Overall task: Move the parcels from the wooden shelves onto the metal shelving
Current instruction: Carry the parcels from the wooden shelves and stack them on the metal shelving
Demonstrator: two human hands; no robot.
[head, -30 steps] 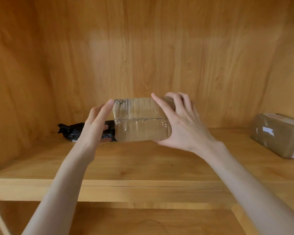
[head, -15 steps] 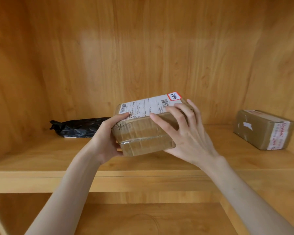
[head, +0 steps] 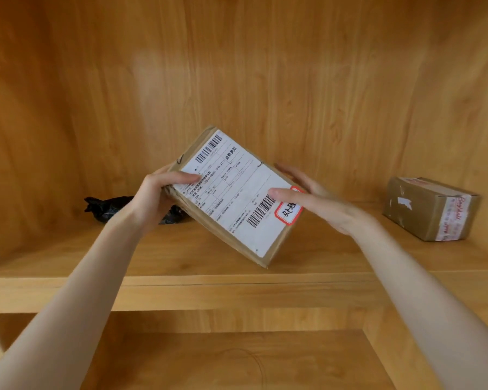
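Note:
A flat brown cardboard parcel (head: 231, 192) with a white shipping label faces me, tilted and lifted above the wooden shelf (head: 181, 257). My left hand (head: 158, 198) grips its left edge, thumb on the label. My right hand (head: 310, 201) holds the right side, thumb pressed on the label near a red-bordered sticker and fingers behind the box. A black plastic-wrapped parcel (head: 107, 208) lies at the back left of the shelf, partly hidden by my left hand. A taped cardboard box (head: 431, 208) sits at the right end of the shelf.
Wooden back and side walls enclose the shelf. A lower wooden shelf (head: 223, 361) shows beneath the front edge. The metal shelving is out of view.
The parcel has risen off the shelf and tipped so its label faces me. Both hands have shifted to its side edges, and it has come closer.

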